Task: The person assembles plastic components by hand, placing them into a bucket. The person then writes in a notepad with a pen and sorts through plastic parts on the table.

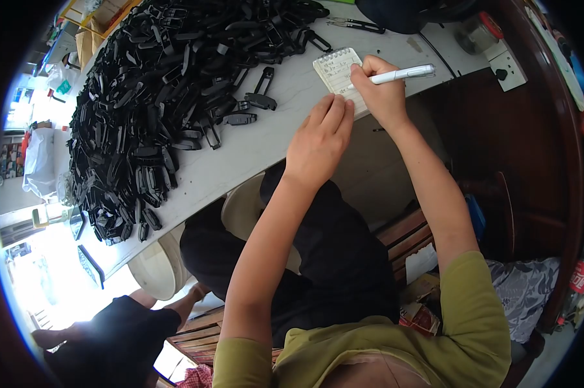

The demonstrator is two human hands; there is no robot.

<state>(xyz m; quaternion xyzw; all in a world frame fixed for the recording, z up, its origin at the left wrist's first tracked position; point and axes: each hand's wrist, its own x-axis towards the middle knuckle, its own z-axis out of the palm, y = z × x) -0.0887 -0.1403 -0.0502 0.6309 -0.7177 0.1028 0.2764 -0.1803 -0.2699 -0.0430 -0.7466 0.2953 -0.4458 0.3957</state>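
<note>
A small spiral-bound notepad [331,68] with handwritten lines lies near the table's front edge. My right hand [381,94] is closed around a white pen [405,74], its tip end pointing down to the page. On the lower left part of the notepad rests my left hand [321,132], its fingers stretched out flat and holding nothing. Left of both hands spreads a large heap of black plastic clip-like parts [169,84]. A few of these parts lie loose at the heap's edge, the nearest some way left of my left hand.
Small snips [356,25] lie beyond the notepad. A glass jar with a red lid [478,33] and a white power socket [507,70] stand at the right. Another person in dark clothing [111,346] is at lower left. Below the table is a slatted wooden bench [405,240].
</note>
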